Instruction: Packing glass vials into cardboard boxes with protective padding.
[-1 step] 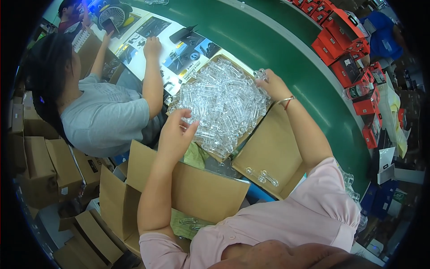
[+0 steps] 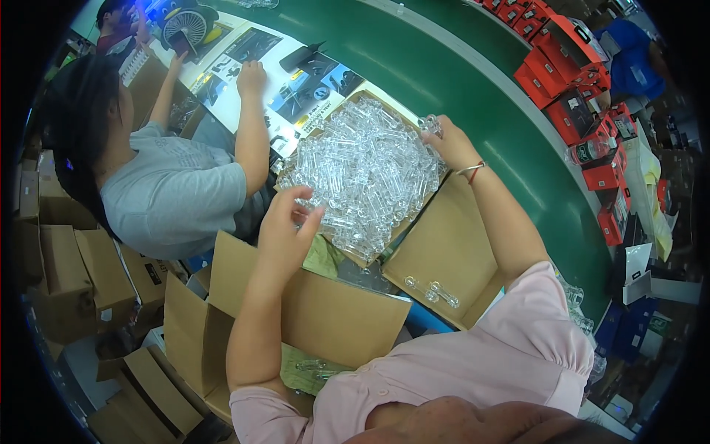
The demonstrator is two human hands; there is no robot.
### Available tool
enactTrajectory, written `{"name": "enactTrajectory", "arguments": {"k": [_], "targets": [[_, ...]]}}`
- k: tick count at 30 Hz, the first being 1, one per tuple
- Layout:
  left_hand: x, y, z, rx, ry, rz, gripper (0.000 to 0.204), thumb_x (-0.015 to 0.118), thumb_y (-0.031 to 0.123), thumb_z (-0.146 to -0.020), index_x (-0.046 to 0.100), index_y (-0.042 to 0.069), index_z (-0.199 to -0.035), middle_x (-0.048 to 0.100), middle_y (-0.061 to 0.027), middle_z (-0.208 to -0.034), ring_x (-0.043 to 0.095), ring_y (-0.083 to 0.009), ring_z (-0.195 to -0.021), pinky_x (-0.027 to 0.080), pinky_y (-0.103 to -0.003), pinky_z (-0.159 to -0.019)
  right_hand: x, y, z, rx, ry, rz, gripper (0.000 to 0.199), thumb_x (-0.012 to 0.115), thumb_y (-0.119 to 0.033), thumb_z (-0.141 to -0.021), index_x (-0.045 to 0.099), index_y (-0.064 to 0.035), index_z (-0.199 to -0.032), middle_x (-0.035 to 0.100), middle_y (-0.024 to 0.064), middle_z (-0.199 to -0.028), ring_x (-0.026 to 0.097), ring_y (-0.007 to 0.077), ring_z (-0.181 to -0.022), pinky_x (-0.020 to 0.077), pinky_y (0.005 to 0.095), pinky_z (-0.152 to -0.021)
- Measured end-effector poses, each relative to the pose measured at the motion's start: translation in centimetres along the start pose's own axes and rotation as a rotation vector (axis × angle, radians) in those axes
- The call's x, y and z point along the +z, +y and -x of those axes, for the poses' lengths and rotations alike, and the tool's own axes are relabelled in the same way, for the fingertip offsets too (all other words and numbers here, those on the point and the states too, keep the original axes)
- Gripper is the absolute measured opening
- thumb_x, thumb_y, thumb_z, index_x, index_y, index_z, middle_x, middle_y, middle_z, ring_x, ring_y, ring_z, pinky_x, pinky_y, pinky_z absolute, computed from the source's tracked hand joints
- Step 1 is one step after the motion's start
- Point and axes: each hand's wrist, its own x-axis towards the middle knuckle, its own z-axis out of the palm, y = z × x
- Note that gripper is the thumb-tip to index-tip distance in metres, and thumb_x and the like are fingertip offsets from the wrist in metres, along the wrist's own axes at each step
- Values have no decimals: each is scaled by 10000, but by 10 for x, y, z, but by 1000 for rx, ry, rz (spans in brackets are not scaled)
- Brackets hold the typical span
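A heap of clear plastic tube-like parts [image 2: 370, 163] fills a shallow cardboard tray [image 2: 360, 260] in front of me. My left hand [image 2: 285, 229] is at the heap's near left edge, thumb and fingers apart, with no part plainly held. At the far right corner of the heap, my right hand [image 2: 452, 144] pinches a clear plastic part [image 2: 430, 124]. A few similar clear parts [image 2: 442, 294] lie in the shallow cardboard box [image 2: 455, 237] to the right of the tray. More lie on green material [image 2: 296, 374] in the open carton [image 2: 340, 311] below my left arm.
A co-worker in a grey shirt [image 2: 174, 185] sits at the left, one arm over the printed sheets [image 2: 296, 89] on the green table [image 2: 444, 74]. A small fan [image 2: 185, 29] stands beyond. Red boxes [image 2: 562, 66] line the right; cartons [image 2: 63, 259] stack at the left.
My left hand has shifted slightly down and toward the left. My right hand stays at the far right corner with the clear part; the heap looks the same.
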Motion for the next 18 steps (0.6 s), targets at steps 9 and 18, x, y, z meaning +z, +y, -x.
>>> {"name": "enactTrajectory", "arguments": {"k": [9, 18], "targets": [[-30, -43, 175, 171, 492, -272, 332, 508, -39, -775, 460, -3, -1102, 452, -160, -1137, 447, -275, -1059, 339, -375, -941, 35, -58, 17, -277, -60, 171, 399, 565, -293, -826, 448, -12, -1084, 603, 203, -763, 590, 350, -721, 459, 410, -660], [26, -171, 388, -922, 483, -468, 609, 645, 115, -716, 348, -45, -1224, 342, -245, -1250, 331, -420, -1160, 256, -469, -996, 66, -53, 8, -566, 136, 313, 325, 598, -180, -772, 463, 4, -1003, 567, 199, -911, 553, 347, -861, 451, 419, -741]]}}
